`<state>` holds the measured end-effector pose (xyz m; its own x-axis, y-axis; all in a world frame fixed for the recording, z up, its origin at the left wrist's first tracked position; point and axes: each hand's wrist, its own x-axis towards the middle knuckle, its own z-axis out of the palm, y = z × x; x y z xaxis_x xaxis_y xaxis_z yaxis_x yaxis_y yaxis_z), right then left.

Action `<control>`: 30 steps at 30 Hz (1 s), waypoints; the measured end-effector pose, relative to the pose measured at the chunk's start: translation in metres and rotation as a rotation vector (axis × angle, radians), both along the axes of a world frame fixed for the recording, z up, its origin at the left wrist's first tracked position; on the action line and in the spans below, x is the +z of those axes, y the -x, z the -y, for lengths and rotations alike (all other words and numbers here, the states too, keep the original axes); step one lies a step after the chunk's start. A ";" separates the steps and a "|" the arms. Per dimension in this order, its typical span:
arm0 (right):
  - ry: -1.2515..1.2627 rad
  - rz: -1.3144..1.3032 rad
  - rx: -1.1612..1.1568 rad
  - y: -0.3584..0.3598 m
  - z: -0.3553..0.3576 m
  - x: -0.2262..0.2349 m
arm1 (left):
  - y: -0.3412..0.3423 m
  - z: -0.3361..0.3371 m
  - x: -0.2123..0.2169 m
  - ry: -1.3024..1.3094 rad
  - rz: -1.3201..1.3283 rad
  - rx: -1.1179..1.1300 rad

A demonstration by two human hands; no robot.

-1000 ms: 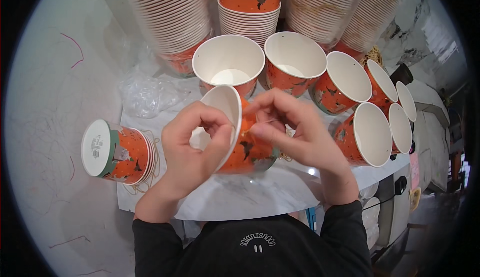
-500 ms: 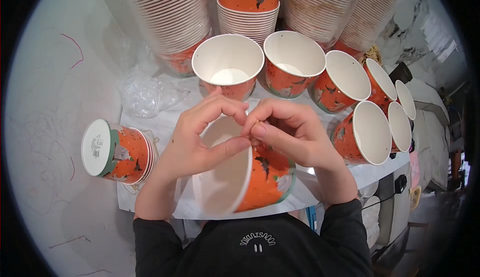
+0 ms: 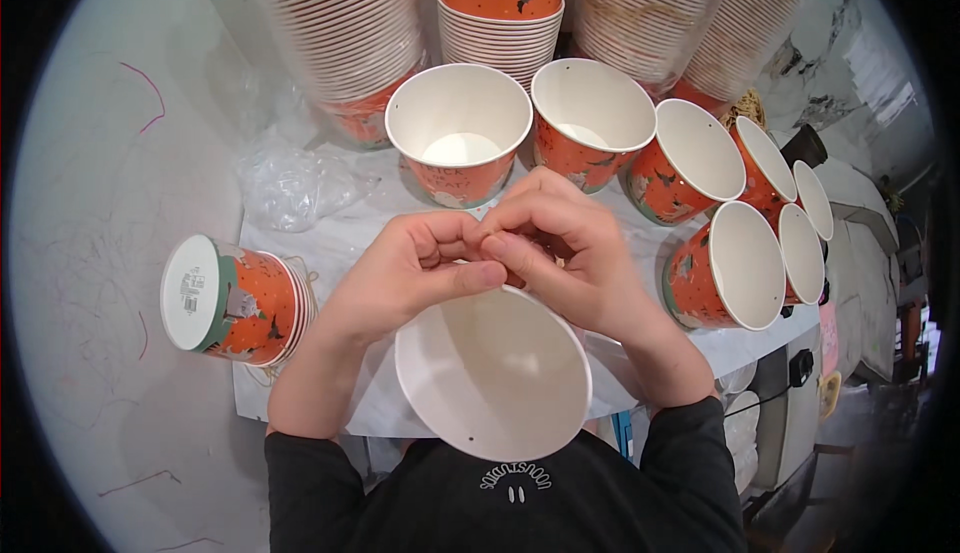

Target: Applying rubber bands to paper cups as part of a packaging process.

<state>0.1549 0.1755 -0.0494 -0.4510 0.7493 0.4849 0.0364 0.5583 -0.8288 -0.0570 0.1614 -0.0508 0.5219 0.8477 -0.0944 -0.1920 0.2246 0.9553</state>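
A paper bucket (image 3: 492, 373) is tilted in front of me at the table's near edge, its white open mouth facing me. A small dark hole shows near its lower rim. Just over its far rim, my left hand (image 3: 415, 268) and my right hand (image 3: 555, 253) meet fingertip to fingertip. Both are closed in a pinch, thumbs against bent fingers. Whatever is between the fingertips is too small and covered to make out. The bucket's orange outer wall is mostly hidden from view.
Beyond my hands stands an open orange bucket (image 3: 458, 118), with several others curving right, such as this bucket (image 3: 745, 265). Tall nested stacks (image 3: 340, 28) rise behind. Clear plastic wrap (image 3: 295, 183) lies left. A short stack on its side (image 3: 235, 301) sits near string at the table's left edge.
The bucket has turned from having its mouth toward the left to facing me, with its printed side now out of sight. My hands stay together, with the fingers more curled.
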 end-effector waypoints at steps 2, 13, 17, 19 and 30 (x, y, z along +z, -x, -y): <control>-0.007 0.015 0.010 0.000 -0.001 -0.001 | -0.001 -0.001 -0.001 0.022 -0.013 -0.012; -0.095 0.358 0.184 -0.056 -0.019 0.025 | 0.006 -0.011 -0.015 0.124 0.114 -0.107; -0.283 0.350 -0.061 -0.048 -0.009 0.027 | 0.002 -0.010 -0.016 0.126 0.111 -0.096; -0.383 0.327 -0.005 -0.034 -0.011 0.025 | 0.001 -0.008 -0.018 0.126 0.125 -0.096; -0.273 0.244 0.107 -0.026 -0.028 0.009 | -0.006 0.002 -0.014 0.182 0.137 -0.104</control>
